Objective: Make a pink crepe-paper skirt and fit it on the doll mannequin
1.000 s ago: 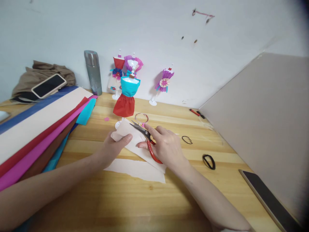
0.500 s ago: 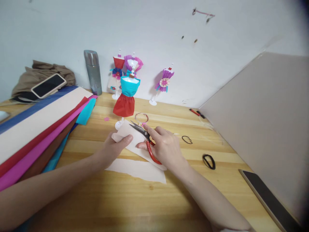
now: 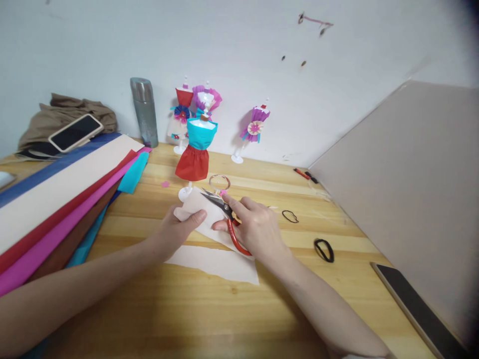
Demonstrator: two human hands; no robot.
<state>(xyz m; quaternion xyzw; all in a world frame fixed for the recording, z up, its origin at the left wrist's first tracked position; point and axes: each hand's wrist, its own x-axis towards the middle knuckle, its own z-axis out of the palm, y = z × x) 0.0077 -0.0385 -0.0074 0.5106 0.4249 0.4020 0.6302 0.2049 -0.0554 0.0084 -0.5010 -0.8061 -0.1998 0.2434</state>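
Apparently mid-cut: left hand pinches pale sheet above table; right hand grips scissors, blades slightly parted. Ragged strip (separate already) lies nearer; sheet seemingly not cut through.

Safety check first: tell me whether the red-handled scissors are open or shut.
Slightly open: the scissors in the right hand show two blade tips standing a little apart rather than meeting.

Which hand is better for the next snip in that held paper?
Probably the right hand: it holds the scissors, with the blades over the paper. The left hand grips the paper, so it seems better placed for steadying.
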